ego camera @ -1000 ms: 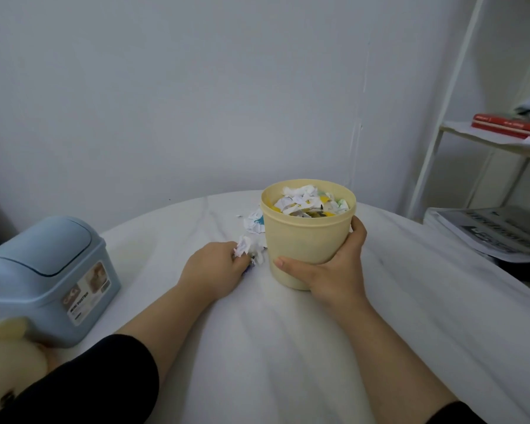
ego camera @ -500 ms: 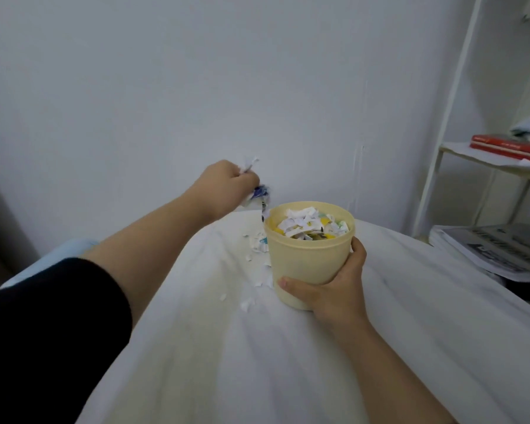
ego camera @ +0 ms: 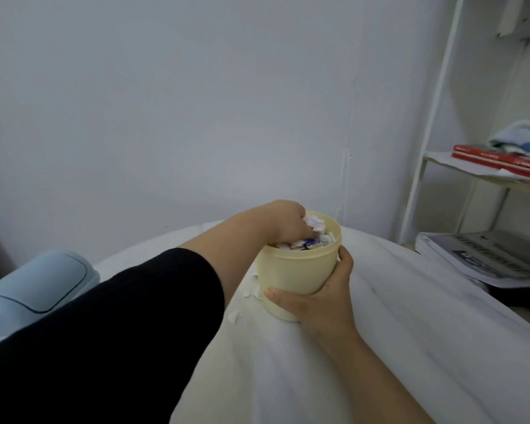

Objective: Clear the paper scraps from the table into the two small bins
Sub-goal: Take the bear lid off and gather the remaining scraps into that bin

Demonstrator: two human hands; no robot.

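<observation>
Fingers of the left hand (ego camera: pixel 283 221) are plunged into the mouth of the yellow bin (ego camera: pixel 297 270), buried among the scraps (ego camera: pixel 306 243) heaped inside. Whether they pinch paper or lie loose, cannot tell. A crumpled white wad (ego camera: pixel 315 223) sits right against the knuckles, by the far rim. The wrist bends down over the left rim, and the black sleeve (ego camera: pixel 104 332) covers the arm to mid-forearm.

Over on the other side, the right hand (ego camera: pixel 318 301) grips that bin. Its thumb (ego camera: pixel 277 294) lies flat across the near wall, low down, and its fingers (ego camera: pixel 344 258) curl round the right wall, mostly hidden behind it. The bin stands upright on the white table (ego camera: pixel 395 347), filled close to the brim with white paper and touches of blue and yellow.

Loose bits (ego camera: pixel 235 316) lie on the table just left of the bin's base, beside the forearm. The blue bin (ego camera: pixel 34 280) stands at the far left, lid down, well apart from the yellow one. To the right, a white shelf (ego camera: pixel 435 117) carries red books (ego camera: pixel 499 160) and a cloth (ego camera: pixel 520 136), with a stack of printed papers (ego camera: pixel 484 255) lower down.
</observation>
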